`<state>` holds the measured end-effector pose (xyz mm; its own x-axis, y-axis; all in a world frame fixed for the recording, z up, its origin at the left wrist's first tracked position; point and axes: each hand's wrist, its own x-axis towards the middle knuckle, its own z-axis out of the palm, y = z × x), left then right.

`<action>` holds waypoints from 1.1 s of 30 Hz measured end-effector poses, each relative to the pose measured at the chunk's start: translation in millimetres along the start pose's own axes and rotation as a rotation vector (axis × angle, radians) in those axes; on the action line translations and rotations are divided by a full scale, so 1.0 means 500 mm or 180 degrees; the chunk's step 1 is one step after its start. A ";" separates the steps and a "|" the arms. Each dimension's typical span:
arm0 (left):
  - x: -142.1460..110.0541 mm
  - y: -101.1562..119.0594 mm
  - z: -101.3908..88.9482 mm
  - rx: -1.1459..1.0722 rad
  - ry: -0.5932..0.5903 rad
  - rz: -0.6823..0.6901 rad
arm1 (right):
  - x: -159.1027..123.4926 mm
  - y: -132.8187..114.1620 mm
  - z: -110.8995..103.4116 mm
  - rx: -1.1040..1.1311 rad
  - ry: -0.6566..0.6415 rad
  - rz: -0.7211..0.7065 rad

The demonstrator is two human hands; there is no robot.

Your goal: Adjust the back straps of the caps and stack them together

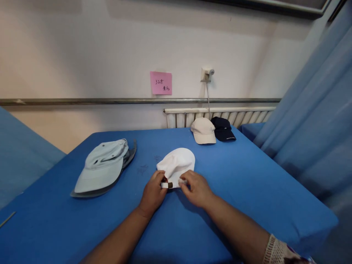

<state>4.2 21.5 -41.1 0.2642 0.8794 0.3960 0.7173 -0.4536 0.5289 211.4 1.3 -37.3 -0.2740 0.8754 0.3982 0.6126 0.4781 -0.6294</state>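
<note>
A white cap lies at the middle of the blue-covered table, its back strap side toward me. My left hand pinches the left end of the white strap, beside a small brownish buckle. On the other side, my right hand is closed, thumb and fingers gripping the right piece of the strap by the cap's edge. The two strap ends are apart, with a gap between them. My fingers hide part of the cap's rear edge.
Stacked caps, light grey-green over dark, lie on the left. A beige cap and a navy cap sit at the far edge by a radiator. Blue curtains hang at the right; a thin stick lies at the left.
</note>
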 end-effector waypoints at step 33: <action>-0.016 0.045 0.007 0.0066 -0.0763 -0.0002 | -0.002 -0.006 0.072 0.3077 -0.0131 0.0811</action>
<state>20.4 5.1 -34.9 0.4073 0.8900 0.2048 0.7299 -0.4521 0.5127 183.2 1.5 -59.8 -0.2551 0.9529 0.1642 -0.2046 0.1127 -0.9723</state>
